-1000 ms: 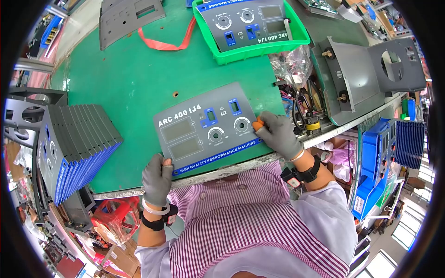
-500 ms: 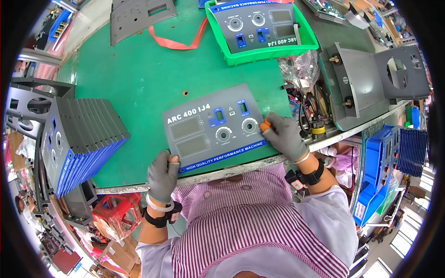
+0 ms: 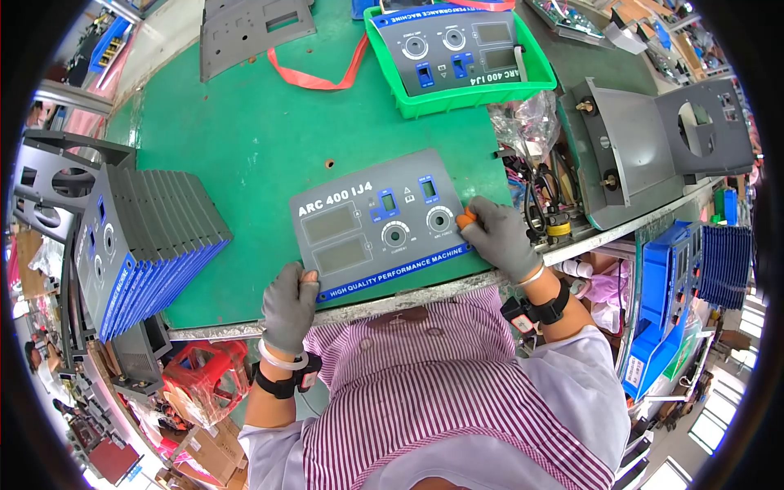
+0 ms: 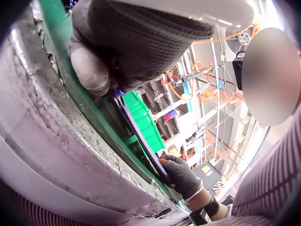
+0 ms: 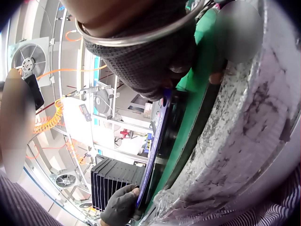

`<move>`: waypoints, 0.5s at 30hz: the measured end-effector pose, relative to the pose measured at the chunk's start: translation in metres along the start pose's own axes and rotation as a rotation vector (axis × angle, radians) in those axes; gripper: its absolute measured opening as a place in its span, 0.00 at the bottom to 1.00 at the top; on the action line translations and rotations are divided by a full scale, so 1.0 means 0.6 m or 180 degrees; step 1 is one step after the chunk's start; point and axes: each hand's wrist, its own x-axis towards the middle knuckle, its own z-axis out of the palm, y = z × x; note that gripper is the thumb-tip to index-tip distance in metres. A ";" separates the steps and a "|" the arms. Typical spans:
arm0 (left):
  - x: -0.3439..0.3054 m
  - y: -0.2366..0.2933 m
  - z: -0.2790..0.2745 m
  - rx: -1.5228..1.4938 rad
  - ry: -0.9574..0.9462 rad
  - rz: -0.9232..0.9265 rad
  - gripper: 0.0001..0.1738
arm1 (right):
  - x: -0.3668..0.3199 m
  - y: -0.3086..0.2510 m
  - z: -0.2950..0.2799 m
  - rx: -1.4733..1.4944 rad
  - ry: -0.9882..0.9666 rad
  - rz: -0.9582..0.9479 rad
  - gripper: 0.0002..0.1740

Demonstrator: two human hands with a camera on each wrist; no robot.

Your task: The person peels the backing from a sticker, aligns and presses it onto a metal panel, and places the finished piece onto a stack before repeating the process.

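A grey front panel (image 3: 377,224), printed "ARC 400 IJ4" with a blue strip along its near edge, lies close over the green tabletop at the table's front edge. My gloved left hand (image 3: 288,309) pinches its near left corner, thumb on top. At the near right corner, the gloved right hand (image 3: 501,238) grips the panel, an orange fingertip showing at its side edge. Both wrist views show the panel edge-on, as a thin blue-edged sheet (image 4: 136,127) in the left one, slightly raised from the table. The fingers underneath are hidden.
Several similar panels (image 3: 155,245) stand stacked at the left. A green bin (image 3: 465,100) holding another panel sits at the back, near a red strap (image 3: 318,80) and a bare grey plate (image 3: 257,37). Cables (image 3: 535,192) and a bent metal housing (image 3: 633,135) lie to the right.
The head view has shifted slightly, so the scene appears further right. Both hands keep their hold on the panel, which has hardly moved on the table.
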 end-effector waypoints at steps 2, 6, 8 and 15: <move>-0.001 0.009 -0.001 0.0264 0.0079 0.0147 0.09 | -0.001 -0.006 -0.001 -0.0232 0.0053 0.0018 0.11; -0.001 0.036 -0.015 0.1141 0.0156 0.0500 0.09 | -0.007 -0.017 -0.004 -0.1070 0.0324 -0.0197 0.16; -0.002 0.035 -0.019 0.1268 0.0159 0.0538 0.09 | -0.009 -0.017 -0.011 -0.1221 0.0519 -0.0141 0.19; -0.037 -0.009 -0.001 0.0795 0.1109 0.1080 0.14 | -0.034 -0.019 -0.010 -0.0385 0.0230 0.0052 0.27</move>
